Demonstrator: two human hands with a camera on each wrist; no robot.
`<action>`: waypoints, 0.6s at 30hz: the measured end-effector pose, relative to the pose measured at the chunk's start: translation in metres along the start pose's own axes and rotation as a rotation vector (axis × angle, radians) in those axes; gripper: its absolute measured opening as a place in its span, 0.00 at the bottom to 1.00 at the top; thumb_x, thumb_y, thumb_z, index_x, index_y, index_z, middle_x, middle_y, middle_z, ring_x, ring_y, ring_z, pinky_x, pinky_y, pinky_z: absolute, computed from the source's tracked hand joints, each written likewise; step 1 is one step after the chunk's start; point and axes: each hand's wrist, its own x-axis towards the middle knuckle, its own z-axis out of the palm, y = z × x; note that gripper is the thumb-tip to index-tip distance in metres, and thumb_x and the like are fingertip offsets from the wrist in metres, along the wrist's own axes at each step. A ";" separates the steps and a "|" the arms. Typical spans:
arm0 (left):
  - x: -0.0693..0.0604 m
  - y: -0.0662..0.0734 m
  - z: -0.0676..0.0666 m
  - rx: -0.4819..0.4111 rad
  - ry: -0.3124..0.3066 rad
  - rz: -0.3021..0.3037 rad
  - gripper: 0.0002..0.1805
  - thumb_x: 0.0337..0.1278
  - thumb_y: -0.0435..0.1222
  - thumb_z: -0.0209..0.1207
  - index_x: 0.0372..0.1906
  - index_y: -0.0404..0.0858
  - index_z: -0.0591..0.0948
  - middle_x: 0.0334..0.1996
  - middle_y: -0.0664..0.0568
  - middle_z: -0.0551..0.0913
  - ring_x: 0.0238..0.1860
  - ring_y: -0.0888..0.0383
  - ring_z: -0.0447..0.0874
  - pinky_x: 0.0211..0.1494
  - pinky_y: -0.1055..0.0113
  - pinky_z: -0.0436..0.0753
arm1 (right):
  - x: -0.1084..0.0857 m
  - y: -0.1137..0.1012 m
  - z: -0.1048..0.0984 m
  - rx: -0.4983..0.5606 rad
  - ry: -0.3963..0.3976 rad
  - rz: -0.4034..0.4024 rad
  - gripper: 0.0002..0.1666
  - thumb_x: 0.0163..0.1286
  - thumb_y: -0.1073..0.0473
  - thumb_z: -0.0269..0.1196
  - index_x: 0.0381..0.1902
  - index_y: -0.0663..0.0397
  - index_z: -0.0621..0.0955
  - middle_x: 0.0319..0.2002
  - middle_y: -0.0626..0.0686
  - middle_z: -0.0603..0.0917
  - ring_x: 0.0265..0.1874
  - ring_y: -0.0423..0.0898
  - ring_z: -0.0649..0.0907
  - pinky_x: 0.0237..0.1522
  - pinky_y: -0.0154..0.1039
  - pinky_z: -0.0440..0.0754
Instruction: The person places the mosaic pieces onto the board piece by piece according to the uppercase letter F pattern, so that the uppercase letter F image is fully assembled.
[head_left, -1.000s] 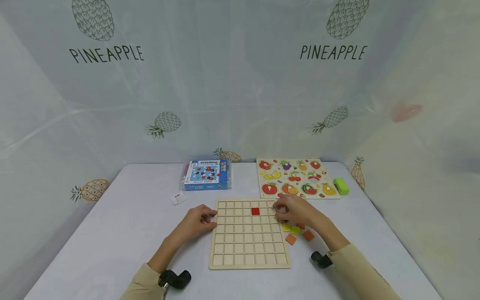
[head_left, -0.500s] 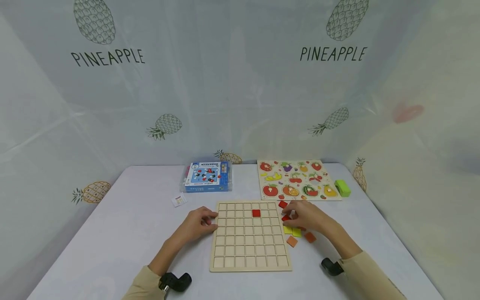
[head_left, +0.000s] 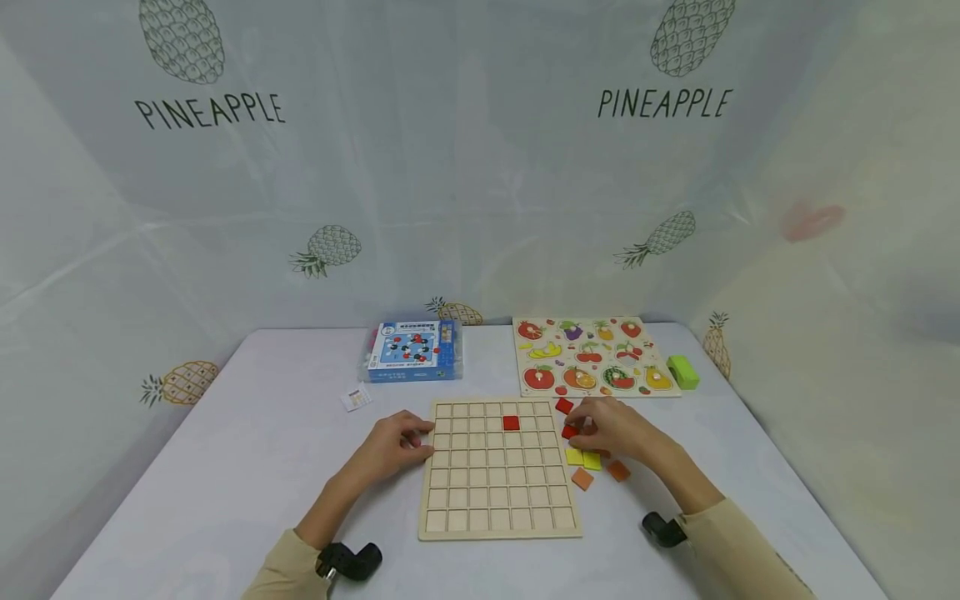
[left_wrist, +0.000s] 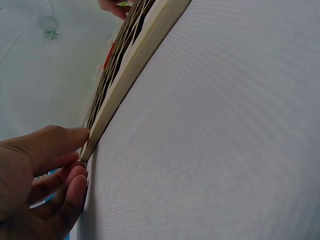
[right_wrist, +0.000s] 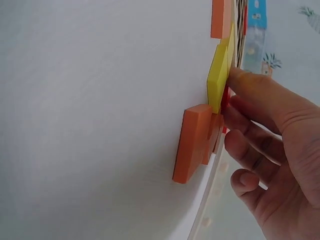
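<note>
A pale wooden grid board (head_left: 489,477) lies on the table, with one red square tile (head_left: 511,422) in a cell of its second row. My left hand (head_left: 390,443) rests at the board's left edge; in the left wrist view the thumb (left_wrist: 70,136) touches the rim and the other fingers bend below it. Right of the board, my right hand (head_left: 615,429) has thumb and index finger on either side of a red tile (head_left: 571,432). That tile is mostly hidden in the right wrist view, behind a yellow tile (right_wrist: 217,80).
Another red tile (head_left: 564,406), two yellow tiles (head_left: 592,461) and several orange tiles (head_left: 582,478) lie right of the board. Behind are a fruit puzzle board (head_left: 592,358), a green block (head_left: 682,372) and a blue box (head_left: 415,352). A small white card (head_left: 356,397) lies at left.
My right hand has moved right from the board's upper right edge to the red tiles beside it, uncovering two of them. My left hand stays at the board's left edge.
</note>
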 end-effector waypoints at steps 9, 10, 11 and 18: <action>0.000 0.000 0.001 0.006 -0.014 -0.026 0.20 0.50 0.36 0.71 0.50 0.35 0.85 0.37 0.51 0.82 0.31 0.66 0.75 0.34 0.74 0.77 | 0.000 0.000 0.000 0.000 -0.003 0.015 0.16 0.59 0.48 0.72 0.45 0.44 0.87 0.33 0.41 0.79 0.30 0.37 0.74 0.32 0.29 0.74; 0.000 0.000 0.001 0.006 -0.014 -0.029 0.20 0.50 0.36 0.71 0.50 0.35 0.85 0.37 0.52 0.82 0.31 0.66 0.75 0.34 0.74 0.77 | 0.000 0.000 0.001 -0.003 -0.002 0.018 0.16 0.59 0.48 0.72 0.45 0.43 0.87 0.33 0.40 0.79 0.30 0.37 0.74 0.32 0.29 0.74; 0.000 0.000 0.001 0.005 -0.014 -0.032 0.20 0.50 0.37 0.71 0.50 0.35 0.85 0.37 0.52 0.82 0.31 0.66 0.75 0.34 0.74 0.77 | 0.000 0.001 0.001 -0.003 -0.001 0.011 0.16 0.59 0.49 0.72 0.45 0.44 0.87 0.33 0.41 0.79 0.30 0.37 0.74 0.31 0.29 0.74; 0.001 -0.001 0.001 0.001 -0.016 -0.047 0.20 0.50 0.37 0.71 0.50 0.36 0.86 0.38 0.53 0.82 0.31 0.66 0.75 0.34 0.74 0.77 | 0.001 0.003 0.001 0.001 0.001 -0.005 0.15 0.59 0.50 0.72 0.45 0.45 0.87 0.33 0.40 0.78 0.28 0.37 0.73 0.30 0.29 0.74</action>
